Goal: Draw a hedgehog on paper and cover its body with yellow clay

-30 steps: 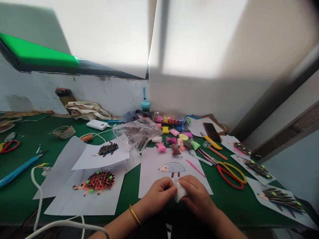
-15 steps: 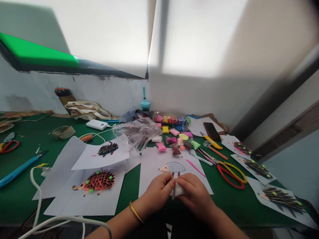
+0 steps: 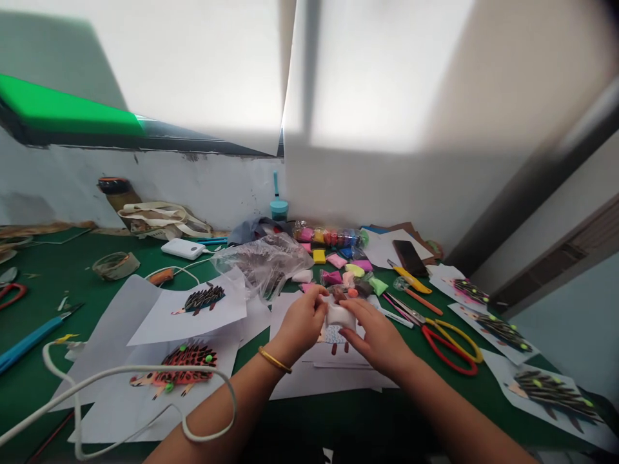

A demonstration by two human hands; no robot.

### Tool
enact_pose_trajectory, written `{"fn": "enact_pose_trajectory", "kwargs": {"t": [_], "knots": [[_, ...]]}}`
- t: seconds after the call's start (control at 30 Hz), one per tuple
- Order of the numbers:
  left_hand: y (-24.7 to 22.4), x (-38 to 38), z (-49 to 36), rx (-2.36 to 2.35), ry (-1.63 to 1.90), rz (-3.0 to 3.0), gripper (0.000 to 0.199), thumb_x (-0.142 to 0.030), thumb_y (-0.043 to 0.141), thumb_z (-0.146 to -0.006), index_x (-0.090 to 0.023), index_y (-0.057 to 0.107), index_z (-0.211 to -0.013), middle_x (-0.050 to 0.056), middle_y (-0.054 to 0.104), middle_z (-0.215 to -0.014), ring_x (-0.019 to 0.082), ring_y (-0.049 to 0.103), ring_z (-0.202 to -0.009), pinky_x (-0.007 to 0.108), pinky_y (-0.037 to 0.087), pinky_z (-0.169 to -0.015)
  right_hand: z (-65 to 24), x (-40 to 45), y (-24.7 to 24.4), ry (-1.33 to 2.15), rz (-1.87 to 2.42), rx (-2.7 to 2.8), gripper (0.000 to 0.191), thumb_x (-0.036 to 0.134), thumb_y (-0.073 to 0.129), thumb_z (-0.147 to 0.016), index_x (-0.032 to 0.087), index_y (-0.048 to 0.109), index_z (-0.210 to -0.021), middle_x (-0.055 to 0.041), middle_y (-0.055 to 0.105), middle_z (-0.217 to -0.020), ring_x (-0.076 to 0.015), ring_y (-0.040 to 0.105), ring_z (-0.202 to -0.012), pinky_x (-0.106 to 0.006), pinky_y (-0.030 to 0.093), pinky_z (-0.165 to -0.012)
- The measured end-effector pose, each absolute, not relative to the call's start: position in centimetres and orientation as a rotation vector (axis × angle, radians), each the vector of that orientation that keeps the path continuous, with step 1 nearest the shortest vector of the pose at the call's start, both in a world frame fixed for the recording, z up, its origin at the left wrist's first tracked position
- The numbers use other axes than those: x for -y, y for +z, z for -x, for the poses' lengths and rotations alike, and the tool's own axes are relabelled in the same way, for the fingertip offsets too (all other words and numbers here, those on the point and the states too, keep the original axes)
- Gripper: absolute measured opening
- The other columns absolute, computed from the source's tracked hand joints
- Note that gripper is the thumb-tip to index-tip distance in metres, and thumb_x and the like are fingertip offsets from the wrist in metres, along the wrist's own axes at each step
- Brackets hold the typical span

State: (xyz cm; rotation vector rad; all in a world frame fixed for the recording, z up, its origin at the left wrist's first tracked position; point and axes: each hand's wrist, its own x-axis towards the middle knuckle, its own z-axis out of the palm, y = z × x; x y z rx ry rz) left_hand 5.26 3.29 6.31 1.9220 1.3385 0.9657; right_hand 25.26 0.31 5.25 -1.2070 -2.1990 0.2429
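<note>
Both hands are raised over the drawing sheet in the middle. Between them is a small white packet (image 3: 341, 316), rounded and similar in size to the wrapped clay pieces; its exact kind is unclear. My left hand (image 3: 302, 322) pinches its left side with thumb and fingers. On the other side, my right hand (image 3: 377, 332) holds it with fingers over the top and thumb below. Under them lies a paper with a hedgehog drawing (image 3: 333, 335), blue-scaled and partly covered by the hands. Wrapped clay packets (image 3: 331, 277) in several colours lie just beyond.
Scissors (image 3: 449, 341), a yellow cutter (image 3: 411, 278) and a phone (image 3: 409, 258) lie right. Finished hedgehog pictures (image 3: 186, 367) flank both sides. A white cable (image 3: 120, 370) loops across the left front. A plastic bag (image 3: 264, 261) and power bank (image 3: 182, 249) sit behind.
Both hands have moved up and away from me with the white packet, from the sheet's near edge to over the drawing. The view has shifted slightly.
</note>
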Motion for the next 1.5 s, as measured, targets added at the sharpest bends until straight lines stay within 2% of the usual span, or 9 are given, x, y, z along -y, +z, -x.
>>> {"fn": "enact_pose_trajectory", "kwargs": {"t": [0.33,0.5,0.63,0.77,0.9,1.03,1.2,1.33,1.5], "knots": [[2.6,-8.2,-1.5,-1.660,1.311,-1.695,0.022,-0.020,0.043,-0.091,-0.017,0.062,-0.102,0.009,0.066,-0.100,0.023,0.061,-0.096,0.038,0.047,-0.088,-23.3,-15.5,7.8,0.054,1.710,2.376,0.035,0.035,0.052,-0.094,0.020,0.061,-0.124,-0.0100,0.064,-0.120,-0.0227,0.056,-0.113,-0.032,0.041,-0.097],[0.9,-8.9,-1.1,-1.731,1.287,-1.697,0.021,-0.013,0.047,-0.086,-0.017,0.066,-0.095,0.009,0.065,-0.099,0.023,0.060,-0.101,0.039,0.047,-0.094,-18.8,-20.6,6.6,0.022,1.819,2.421,0.037,0.037,0.055,-0.091,0.018,0.063,-0.121,-0.0153,0.064,-0.120,-0.0290,0.055,-0.115,-0.037,0.043,-0.092],[0.3,-8.9,-1.3,-1.730,1.238,-1.801,0.030,-0.014,0.050,-0.087,-0.016,0.065,-0.112,0.012,0.062,-0.117,0.024,0.056,-0.115,0.040,0.042,-0.104,-17.0,-22.4,5.6,-0.001,1.924,2.407,0.039,0.040,0.059,-0.090,0.015,0.064,-0.119,-0.0199,0.062,-0.120,-0.0327,0.057,-0.114,-0.044,0.044,-0.093],[0.4,-8.4,-1.8,-1.685,1.115,-1.935,0.045,-0.026,0.066,-0.081,-0.017,0.061,-0.125,0.014,0.051,-0.138,0.029,0.045,-0.129,0.045,0.034,-0.111,-16.4,-23.4,5.3,0.009,2.000,2.369,0.035,0.037,0.059,-0.093,0.016,0.060,-0.121,-0.0130,0.060,-0.122,-0.0257,0.061,-0.107,-0.045,0.050,-0.090],[1.0,-7.8,-2.1,-1.684,0.865,-2.135,0.032,-0.019,0.067,-0.079,-0.025,0.070,-0.110,0.010,0.056,-0.133,0.031,0.046,-0.127,0.048,0.034,-0.109,-16.1,-23.7,5.4,0.089,2.031,2.314,0.035,0.035,0.059,-0.094,0.017,0.056,-0.123,-0.0085,0.058,-0.123,-0.0213,0.061,-0.103,-0.043,0.054,-0.086],[1.5,-7.8,-2.1,-1.893,0.835,-2.127,0.029,-0.015,0.062,-0.082,-0.030,0.073,-0.105,0.009,0.057,-0.128,0.034,0.048,-0.120,0.053,0.039,-0.099,-16.7,-23.7,6.1,0.230,2.015,2.162,0.030,0.031,0.059,-0.093,0.013,0.061,-0.118,-0.0133,0.062,-0.120,-0.0250,0.061,-0.107,-0.042,0.051,-0.091],[1.1,-8.5,-1.9,-1.873,0.851,-2.142,0.034,-0.021,0.064,-0.084,-0.022,0.067,-0.117,0.014,0.056,-0.126,0.034,0.053,-0.116,0.048,0.041,-0.098,-19.6,-21.6,7.4,0.472,1.851,1.886,0.035,0.026,0.048,-0.094,0.015,0.060,-0.124,-0.0162,0.064,-0.124,-0.0284,0.058,-0.118,-0.036,0.046,-0.095],[0.4,-9.0,-1.8,-1.766,0.910,-2.195,0.051,-0.023,0.067,-0.080,-0.020,0.057,-0.130,0.015,0.050,-0.138,0.032,0.045,-0.129,0.045,0.036,-0.108,-22.5,-16.8,7.2,0.777,1.612,1.704,0.040,0.027,0.038,-0.095,0.017,0.052,-0.132,-0.0109,0.070,-0.116,-0.0218,0.067,-0.102,-0.033,0.055,-0.083],[0.6,-8.8,-1.8,-1.724,0.872,-2.271,0.053,-0.016,0.061,-0.081,-0.020,0.054,-0.133,0.011,0.049,-0.142,0.028,0.041,-0.134,0.043,0.031,-0.113,-24.8,-10.4,5.0,1.480,1.196,1.387,0.033,0.029,0.061,-0.082,0.022,0.062,-0.115,-0.0085,0.073,-0.103,-0.0211,0.071,-0.086,-0.040,0.061,-0.075]]}}
